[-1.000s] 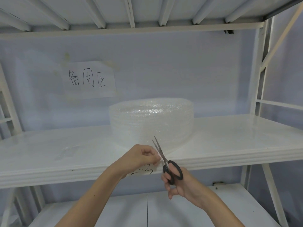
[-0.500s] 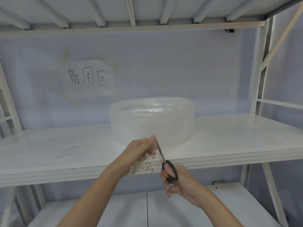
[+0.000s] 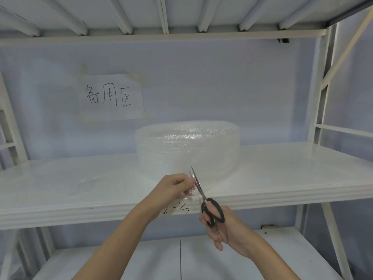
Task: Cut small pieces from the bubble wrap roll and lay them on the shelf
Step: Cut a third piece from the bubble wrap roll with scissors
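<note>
The bubble wrap roll (image 3: 187,150) lies flat on its end near the middle of the white shelf (image 3: 292,174), set back from the front edge. A loose tail of wrap extends from the roll toward the front edge, where both hands meet it.

The left hand (image 3: 173,187) pinches the loose end of the wrap at the shelf's front edge; its fingers (image 3: 191,181) are closed together on the transparent film. The right hand (image 3: 224,227) holds the scissors (image 3: 203,201) just beside the left hand, below the shelf edge, with fingers clamped through the black handle loops. The blades point up and away, slightly parted at the tips, and sit against the film immediately right of the left hand's fingertips.

One small clear piece (image 3: 84,184) (faint, hard to outline) lies on the shelf well to the left of the roll.

A handwritten mark (image 3: 177,210) is visible on the shelf's front lip, between the two forearms. On the wall behind, a paper sign (image 3: 111,97) with handwritten characters hangs above and left of the roll. A lower shelf (image 3: 282,249) is visible beneath the hands.
</note>
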Motion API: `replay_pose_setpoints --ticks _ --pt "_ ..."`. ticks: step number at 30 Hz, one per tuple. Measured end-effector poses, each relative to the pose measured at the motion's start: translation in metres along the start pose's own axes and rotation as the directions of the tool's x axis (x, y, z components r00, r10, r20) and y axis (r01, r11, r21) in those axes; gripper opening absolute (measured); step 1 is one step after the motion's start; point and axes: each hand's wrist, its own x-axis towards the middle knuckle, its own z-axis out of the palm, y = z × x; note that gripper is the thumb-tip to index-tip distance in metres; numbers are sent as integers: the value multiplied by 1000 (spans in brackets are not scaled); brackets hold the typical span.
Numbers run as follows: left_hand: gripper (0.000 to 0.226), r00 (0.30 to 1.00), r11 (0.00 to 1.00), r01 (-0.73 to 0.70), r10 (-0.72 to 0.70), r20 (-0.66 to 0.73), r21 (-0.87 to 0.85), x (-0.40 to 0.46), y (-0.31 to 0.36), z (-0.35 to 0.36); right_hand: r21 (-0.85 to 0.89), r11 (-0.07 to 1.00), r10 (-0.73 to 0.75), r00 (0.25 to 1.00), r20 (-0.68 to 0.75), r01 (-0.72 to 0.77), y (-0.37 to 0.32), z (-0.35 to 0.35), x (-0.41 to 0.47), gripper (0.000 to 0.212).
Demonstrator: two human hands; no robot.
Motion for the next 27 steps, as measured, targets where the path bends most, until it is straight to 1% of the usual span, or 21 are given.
replay_pose_setpoints --ticks 2,4,8,11,16,19,22,24,27 --pt "31 1000 1000 3 -3 25 -3 -1 0 0 -28 999 17 1000 -5 -17 -6 1 0 53" --pt "31 999 1000 1 -1 35 -6 -2 1 -1 -49 998 26 999 -23 -27 -10 2 2 52" --pt "34 999 1000 -23 23 22 -1 -3 1 -3 -68 998 -9 998 -69 4 -12 7 7 41" --pt "37 999 999 -35 35 21 2 -3 1 -4 -58 998 -42 996 -76 38 -10 10 8 33" --pt "35 998 999 -42 43 46 -4 -3 1 -3 -11 998 -63 997 -50 63 -7 8 8 45" --pt "30 997 999 -25 23 74 32 -3 -2 -3 -17 999 -49 999 -11 49 -11 8 7 51" --pt "29 996 1000 -20 18 84 20 -4 0 -4 -38 999 -33 999 -13 32 -13 8 6 51" --pt "28 997 1000 -27 27 74 -3 -5 3 -4 -38 999 -23 999 -26 22 -12 8 5 47" --pt "34 1000 1000 -19 19 9 -19 -6 6 -3 -39 999 -6 999 -43 4 -11 7 3 43"
